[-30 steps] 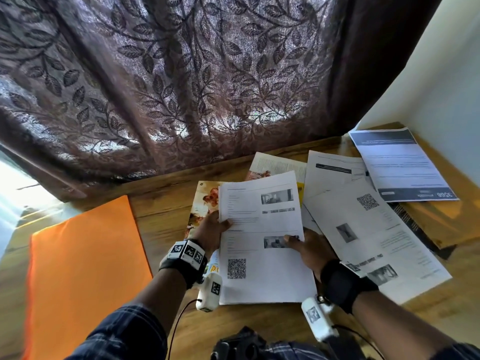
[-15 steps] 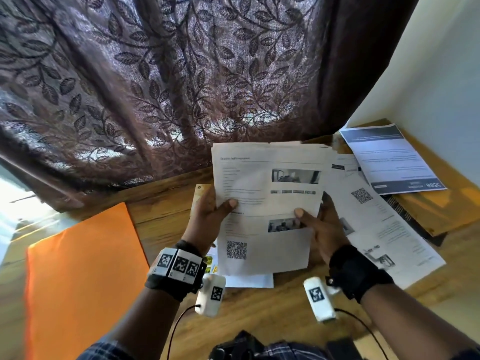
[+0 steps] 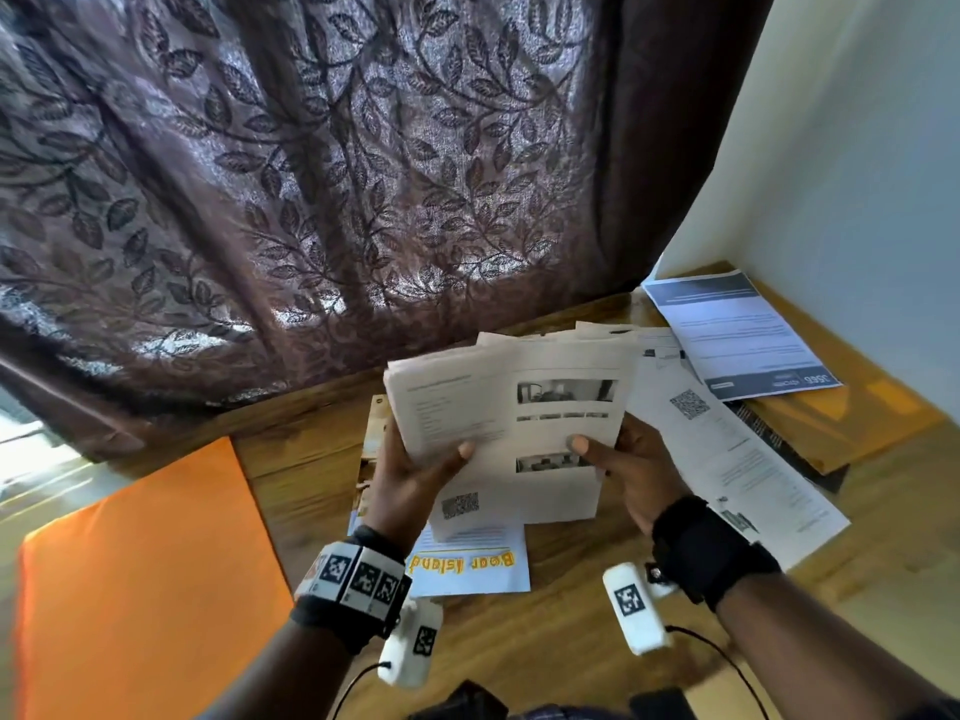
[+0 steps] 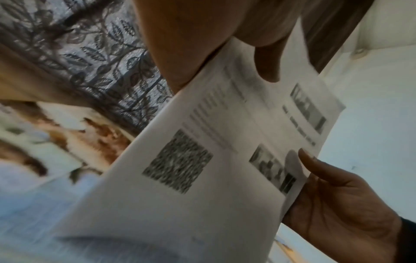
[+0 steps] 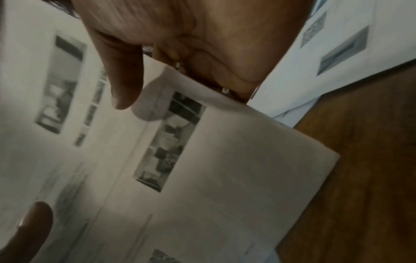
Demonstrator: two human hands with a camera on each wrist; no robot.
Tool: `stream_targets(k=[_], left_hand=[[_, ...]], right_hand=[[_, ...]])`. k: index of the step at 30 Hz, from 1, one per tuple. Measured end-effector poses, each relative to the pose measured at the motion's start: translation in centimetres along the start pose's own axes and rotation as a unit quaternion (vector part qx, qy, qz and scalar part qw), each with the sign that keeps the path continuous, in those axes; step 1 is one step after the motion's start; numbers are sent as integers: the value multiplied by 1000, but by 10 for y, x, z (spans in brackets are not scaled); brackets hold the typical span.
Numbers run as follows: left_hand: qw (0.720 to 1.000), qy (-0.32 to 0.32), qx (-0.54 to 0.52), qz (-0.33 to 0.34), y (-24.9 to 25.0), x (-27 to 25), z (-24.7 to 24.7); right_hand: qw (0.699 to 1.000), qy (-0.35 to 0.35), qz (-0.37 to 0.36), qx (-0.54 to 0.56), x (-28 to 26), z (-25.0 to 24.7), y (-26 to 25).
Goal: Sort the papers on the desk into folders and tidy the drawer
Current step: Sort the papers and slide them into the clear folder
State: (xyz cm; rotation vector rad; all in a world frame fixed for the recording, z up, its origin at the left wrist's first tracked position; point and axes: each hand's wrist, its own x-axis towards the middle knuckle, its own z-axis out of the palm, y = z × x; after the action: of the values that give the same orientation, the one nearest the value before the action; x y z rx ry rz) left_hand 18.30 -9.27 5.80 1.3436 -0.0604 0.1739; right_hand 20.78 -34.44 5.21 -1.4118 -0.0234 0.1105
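Note:
Both hands hold a small stack of white printed sheets (image 3: 524, 407) lifted off the wooden desk (image 3: 545, 631), tilted up toward me. The top sheet (image 4: 225, 160) (image 5: 202, 178) carries grey photos and a QR code. My left hand (image 3: 415, 475) grips the stack's left edge with its thumb on the front. At the right edge my right hand (image 3: 623, 459) pinches it, thumb on top, fingers behind. An orange folder (image 3: 145, 589) lies flat at the left.
A "Bear Island" leaflet (image 3: 467, 563) and a colour magazine (image 3: 371, 439) lie under the lifted stack. More printed sheets (image 3: 727, 449), a dark-headed page (image 3: 737, 335) and a brown folder (image 3: 857, 423) spread to the right by the white wall. A leaf-patterned curtain (image 3: 311, 174) hangs behind.
The sheets lay flat on the desk a second ago. Both hands have gathered them and raised them upright off the desk, uncovering the leaflet beneath.

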Motion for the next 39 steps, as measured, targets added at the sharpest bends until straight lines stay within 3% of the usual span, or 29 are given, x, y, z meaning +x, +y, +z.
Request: stream_targets(k=[5, 8, 16, 21, 29, 35, 39], left_hand=[[997, -2, 29, -66, -22, -1, -6], [995, -22, 73, -59, -27, 1, -10], [993, -42, 58, -90, -34, 0, -1], [989, -16, 124, -75, -31, 2, 6], [994, 21, 97, -44, -29, -7, 31], [992, -1, 112, -56, -40, -6, 72], [987, -37, 122, -101, -50, -8, 115]], right_hand=[[997, -20, 34, -69, 2, -2, 14], [994, -26, 36, -99, 2, -4, 16], [987, -69, 25, -146, -8, -8, 35], [990, -18, 31, -134, -8, -9, 29], [994, -13, 9, -106, -7, -23, 12], [995, 16, -19, -94, -12, -66, -5], [994, 50, 7, -92, -20, -108, -7]])
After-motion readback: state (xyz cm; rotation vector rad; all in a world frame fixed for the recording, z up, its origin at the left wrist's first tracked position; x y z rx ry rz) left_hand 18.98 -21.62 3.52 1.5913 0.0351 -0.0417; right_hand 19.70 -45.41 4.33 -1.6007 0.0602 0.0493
